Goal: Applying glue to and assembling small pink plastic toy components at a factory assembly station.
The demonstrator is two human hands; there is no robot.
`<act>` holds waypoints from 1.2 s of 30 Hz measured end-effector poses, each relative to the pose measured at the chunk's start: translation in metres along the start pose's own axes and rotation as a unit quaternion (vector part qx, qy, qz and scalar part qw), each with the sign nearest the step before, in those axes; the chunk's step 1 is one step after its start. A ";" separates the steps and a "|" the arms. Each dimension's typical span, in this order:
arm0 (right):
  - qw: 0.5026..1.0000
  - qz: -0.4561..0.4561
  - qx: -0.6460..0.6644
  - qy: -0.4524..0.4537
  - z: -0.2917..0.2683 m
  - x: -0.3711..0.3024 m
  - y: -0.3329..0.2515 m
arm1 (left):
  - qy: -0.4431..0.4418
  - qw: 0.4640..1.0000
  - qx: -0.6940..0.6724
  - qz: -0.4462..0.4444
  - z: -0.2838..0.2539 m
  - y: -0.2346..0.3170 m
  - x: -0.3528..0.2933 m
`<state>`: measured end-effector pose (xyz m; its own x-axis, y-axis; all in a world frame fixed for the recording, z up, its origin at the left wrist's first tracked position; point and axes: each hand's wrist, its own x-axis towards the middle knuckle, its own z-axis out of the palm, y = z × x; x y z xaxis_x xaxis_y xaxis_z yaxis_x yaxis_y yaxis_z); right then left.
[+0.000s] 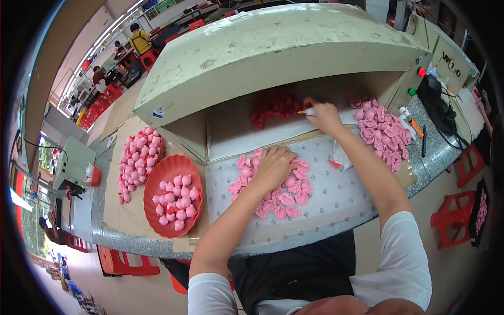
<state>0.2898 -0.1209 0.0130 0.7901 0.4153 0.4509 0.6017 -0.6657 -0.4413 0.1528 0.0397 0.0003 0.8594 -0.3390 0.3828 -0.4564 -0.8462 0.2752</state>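
1. Head view, centre of frame: left hand [275,164] lies over pink pieces [286,198]; grip cannot be determined.
2. Upper centre: right hand [325,117] grips white bottle [310,111] near red pieces [273,108].
3. Lower left: red bowl [179,164] contains pink balls [181,202].

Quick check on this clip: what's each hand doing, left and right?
Left hand: palm down on the pink pieces; cannot tell if it grips one.
Right hand: closed, holding a small white yellow-tipped bottle.

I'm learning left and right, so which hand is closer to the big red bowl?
Left. The left hand is on pink pieces right of the red bowl; the right hand is farther right and away.
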 end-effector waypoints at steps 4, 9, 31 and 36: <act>0.990 0.003 0.142 0.012 -0.034 -0.038 -0.022 | -0.027 1.000 -0.011 0.002 0.003 0.010 0.000; 0.925 0.099 0.363 -0.055 -0.066 -0.093 -0.062 | 0.170 0.984 -0.043 -0.022 -0.013 0.016 -0.002; 0.855 0.197 0.474 0.070 -0.019 -0.180 -0.158 | 0.267 0.824 -0.449 -0.219 -0.030 0.088 -0.106; 0.737 0.246 0.630 0.000 -0.015 -0.185 -0.169 | 0.248 0.866 -0.397 -0.176 -0.042 0.090 -0.121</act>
<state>0.0402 -0.0942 0.0159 0.9491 0.3149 -0.0045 -0.1263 0.3675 -0.9214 -0.0023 0.0216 0.0157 0.8627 0.2667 0.4296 -0.3703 -0.2453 0.8960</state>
